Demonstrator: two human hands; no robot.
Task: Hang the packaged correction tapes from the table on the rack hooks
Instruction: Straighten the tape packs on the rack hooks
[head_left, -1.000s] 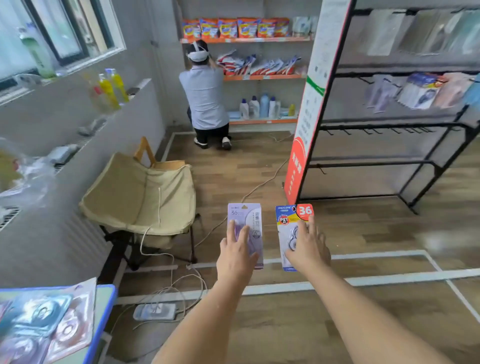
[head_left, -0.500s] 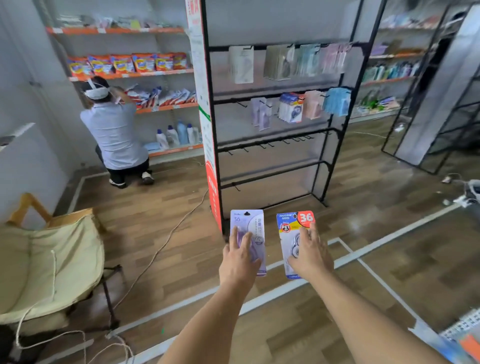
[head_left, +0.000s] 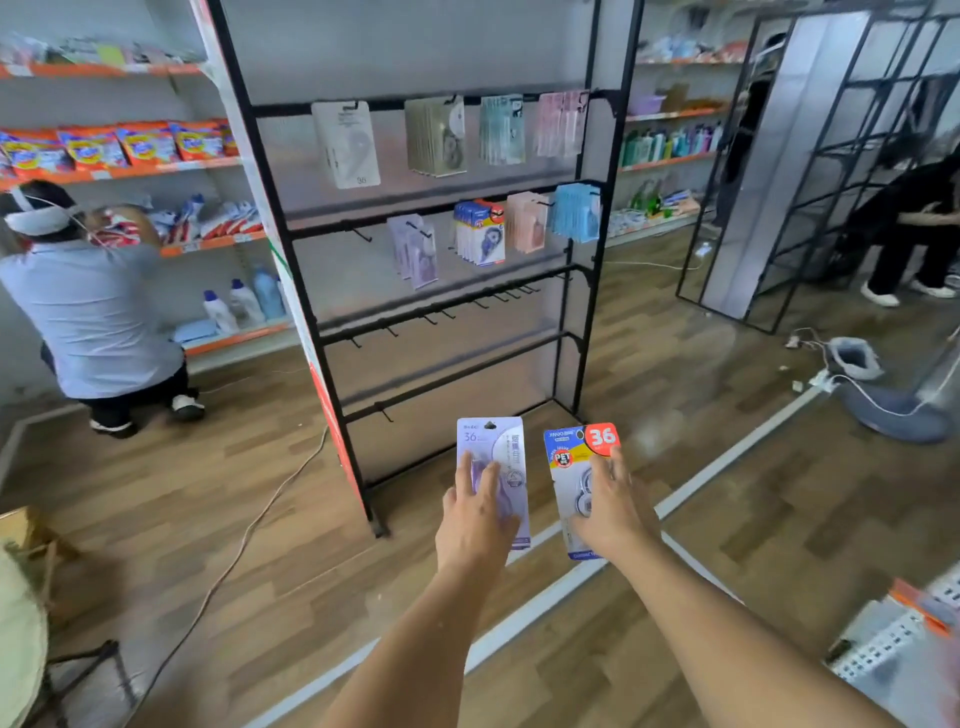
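Standing well short of the rack (head_left: 415, 270), we grip a purple pack (head_left: 496, 467) in our left hand (head_left: 475, 519) and a blue pack (head_left: 574, 467) in our right hand (head_left: 615, 512); carrying two risks missing the hooks (head_left: 431, 318).

Both forearms are bare, no sleeves or jewellery visible.

The left hand (head_left: 475, 522) covered the lower half of the purple pack (head_left: 493, 467), and the right hand (head_left: 613, 512) hid much of the blue pack (head_left: 574, 467); both thumbs were out of sight behind the cards. Print on the packs hanging on the rack (head_left: 441, 228) was too blurred to read. The frame's edges cut off a chair (head_left: 23, 597) at the left and a seated person (head_left: 914, 228) at the right.
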